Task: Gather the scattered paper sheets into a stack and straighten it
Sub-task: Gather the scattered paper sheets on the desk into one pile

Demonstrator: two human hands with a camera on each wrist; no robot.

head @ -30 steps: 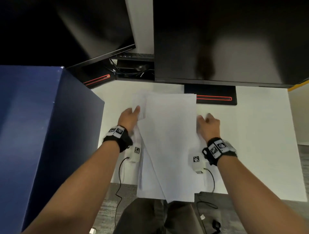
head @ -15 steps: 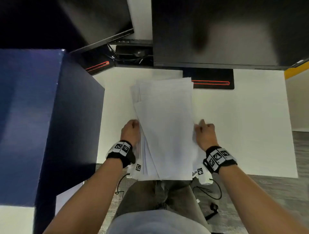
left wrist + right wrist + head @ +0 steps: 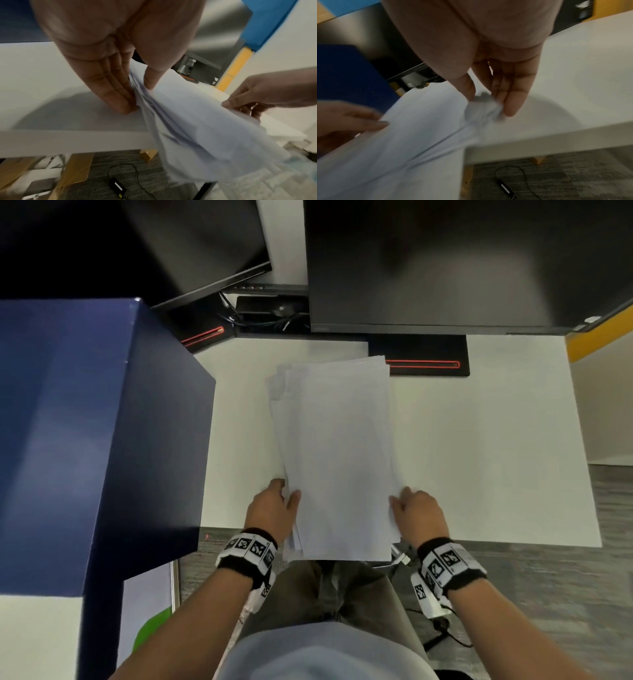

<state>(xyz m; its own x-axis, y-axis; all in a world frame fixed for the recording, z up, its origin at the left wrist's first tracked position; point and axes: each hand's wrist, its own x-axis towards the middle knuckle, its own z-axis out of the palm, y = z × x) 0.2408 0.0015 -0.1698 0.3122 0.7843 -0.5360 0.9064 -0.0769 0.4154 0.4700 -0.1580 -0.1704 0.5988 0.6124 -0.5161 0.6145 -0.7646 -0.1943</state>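
A loose stack of white paper sheets [image 3: 337,453] lies lengthwise on the white desk [image 3: 479,446], its near end hanging over the desk's front edge above my lap. The sheets are fanned unevenly at the far left corner. My left hand [image 3: 274,508] pinches the stack's left edge near the front, thumb on top and fingers beneath [image 3: 135,93]. My right hand [image 3: 416,513] pinches the right edge the same way [image 3: 485,105]. In both wrist views the paper [image 3: 197,128] sags between the hands [image 3: 412,135].
A dark blue box [image 3: 89,433] stands at the desk's left, close to my left hand. Two black monitors [image 3: 445,261] and their bases [image 3: 421,357] line the back edge. Bare desk lies to the right of the paper. Cables lie on the grey carpet [image 3: 548,594].
Both hands have slid back along the sheets' side edges toward me, now holding near the front end. The fanned sheets have come closer together into one stack.
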